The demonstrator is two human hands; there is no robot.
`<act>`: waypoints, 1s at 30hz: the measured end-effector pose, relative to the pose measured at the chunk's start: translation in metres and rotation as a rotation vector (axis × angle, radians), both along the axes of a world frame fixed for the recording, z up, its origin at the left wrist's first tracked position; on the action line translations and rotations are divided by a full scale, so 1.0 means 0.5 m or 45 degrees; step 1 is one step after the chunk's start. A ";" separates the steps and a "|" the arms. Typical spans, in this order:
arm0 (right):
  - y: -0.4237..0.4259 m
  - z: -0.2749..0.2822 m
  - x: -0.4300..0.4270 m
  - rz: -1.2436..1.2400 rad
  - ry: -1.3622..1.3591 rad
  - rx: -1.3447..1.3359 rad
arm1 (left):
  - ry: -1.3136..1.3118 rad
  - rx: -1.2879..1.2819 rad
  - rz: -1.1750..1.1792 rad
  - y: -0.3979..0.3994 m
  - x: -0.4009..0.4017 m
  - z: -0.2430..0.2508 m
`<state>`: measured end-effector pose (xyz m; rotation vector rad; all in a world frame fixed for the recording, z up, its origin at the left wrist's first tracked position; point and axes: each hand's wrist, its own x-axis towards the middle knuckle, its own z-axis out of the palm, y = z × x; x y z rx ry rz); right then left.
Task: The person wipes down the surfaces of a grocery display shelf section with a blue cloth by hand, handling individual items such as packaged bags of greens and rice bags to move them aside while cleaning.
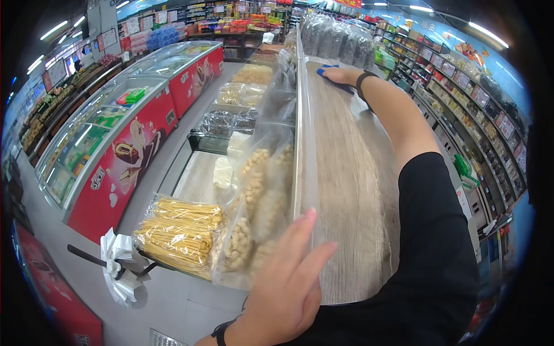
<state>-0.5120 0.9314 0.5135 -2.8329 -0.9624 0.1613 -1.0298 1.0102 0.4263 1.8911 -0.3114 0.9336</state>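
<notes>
My right hand (pixel 345 76) is at the far part of a wood-grain shelf top (pixel 346 173), with its fingers on a blue cloth (pixel 321 72) that lies against the surface. A dark band circles that wrist. Nearer to me, my left hand (pixel 285 279) is empty, its fingers apart. Its fingertips overlap a clear plastic divider (pixel 308 151) along the shelf's left edge; whether they touch it I cannot tell. Left of the divider, clear bags of pale, knobbly dried food (pixel 253 186) lean upright. Beside them lies a clear pack of yellow dried sticks (pixel 184 231).
Upright bags of dark goods (pixel 335 39) stand at the shelf's far end. Red-sided chest freezers (pixel 125 168) line the aisle on the left. A roll of white plastic bags (pixel 119 264) hangs on a dark rod at the lower left. Stocked shelves (pixel 471 112) curve along the right.
</notes>
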 end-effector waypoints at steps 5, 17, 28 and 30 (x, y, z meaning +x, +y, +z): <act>0.066 -0.003 0.000 0.240 -0.139 -0.134 | 0.085 0.086 -0.134 0.023 -0.009 0.020; 0.052 0.062 -0.191 0.457 -0.149 -0.483 | -0.009 0.130 -0.097 0.023 -0.007 0.015; -0.015 0.068 -0.463 0.761 -0.244 -0.491 | -0.125 0.244 -0.064 0.019 -0.002 0.005; -0.020 0.074 -0.536 0.722 -0.209 -0.508 | -0.090 0.294 -0.033 0.029 -0.032 0.007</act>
